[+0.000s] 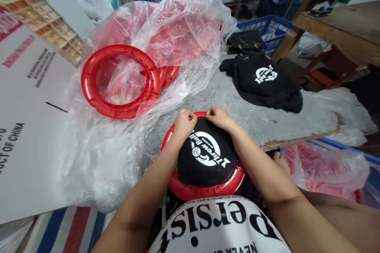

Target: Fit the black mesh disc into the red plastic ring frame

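Note:
In front of my body a red plastic ring (190, 193) rests close against my shirt. Over its opening lies a round black mesh cloth (190, 170) with a white "Throw Ball" print. At the far rim, my left hand (184, 121) pinches the cloth's edge with thumb and finger. A short way to the right, my right hand (219, 118) pinches the same edge, fingers curled over the rim. The exact grip under the fingertips is hidden. Near the rim at lower right, part of the cloth's edge shows a dotted mesh.
Beyond my left hand, more red rings (118, 112) lie on clear plastic bags (190, 27) holding red parts. A pile of printed black cloths (267, 87) sits at right on the grey table (219, 95). A white carton (26, 158) stands at left, a blue crate (276, 27) behind.

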`<state>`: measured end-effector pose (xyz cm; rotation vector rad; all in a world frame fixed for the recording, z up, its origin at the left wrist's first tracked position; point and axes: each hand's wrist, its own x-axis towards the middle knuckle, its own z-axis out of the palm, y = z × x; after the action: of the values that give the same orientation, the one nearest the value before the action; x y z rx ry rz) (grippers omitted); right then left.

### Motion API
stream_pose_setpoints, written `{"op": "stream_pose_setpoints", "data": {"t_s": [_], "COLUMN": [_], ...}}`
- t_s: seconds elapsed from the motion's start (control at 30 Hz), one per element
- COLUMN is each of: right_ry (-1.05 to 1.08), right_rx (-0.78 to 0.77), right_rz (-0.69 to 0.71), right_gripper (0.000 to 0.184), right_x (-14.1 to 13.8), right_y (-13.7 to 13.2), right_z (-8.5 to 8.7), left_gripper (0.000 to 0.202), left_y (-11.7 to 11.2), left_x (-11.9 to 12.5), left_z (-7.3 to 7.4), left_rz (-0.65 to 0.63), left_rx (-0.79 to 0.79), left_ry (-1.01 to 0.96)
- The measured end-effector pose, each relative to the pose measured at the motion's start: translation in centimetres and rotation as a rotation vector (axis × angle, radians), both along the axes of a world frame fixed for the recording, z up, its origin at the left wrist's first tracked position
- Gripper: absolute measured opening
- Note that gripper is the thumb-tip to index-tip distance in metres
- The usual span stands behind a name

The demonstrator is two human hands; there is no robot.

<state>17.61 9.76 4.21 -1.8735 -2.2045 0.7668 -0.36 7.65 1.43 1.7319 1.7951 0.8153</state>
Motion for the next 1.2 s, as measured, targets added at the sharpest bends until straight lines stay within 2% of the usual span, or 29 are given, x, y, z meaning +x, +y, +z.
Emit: {"op": "stream_pose_setpoints", "data": {"t_s": [0.17,0.27,0.37,0.63,1.2], "right_ry": [-0.023,0.029,0.077,0.179,0.118], "right_rx": [0.049,0.003,-0.034,0.026,0.024], "right_rz": [0.096,0.151,0.130,0.090,0.039], "right_gripper": [0.019,0.015,0.015,0.015,0.016], "right_x": [-0.6,-1.4,-1.9,-1.7,-2.0], "right_y": [1.6,2.1,2.0,1.9,1.1], "right_z": [1.2,1.1,0.4,-1.3,-0.5], "left_gripper": [0.013,0.014,0.013,0.014,0.015], "left_y": [0.2,0.3,0.4,0.6,0.3], "left_x": [0.0,-0.1,-0.1,-0.3,0.3], "left_z": [0.3,0.3,0.2,-0.5,0.3], "left_rz": [0.004,0.004,0.003,0.000,0.038], "left_rx": [-0.039,-0.050,-0.048,-0.020,-0.047], "left_ry": [-0.010,-0.013,-0.010,-0.038,0.039]}}
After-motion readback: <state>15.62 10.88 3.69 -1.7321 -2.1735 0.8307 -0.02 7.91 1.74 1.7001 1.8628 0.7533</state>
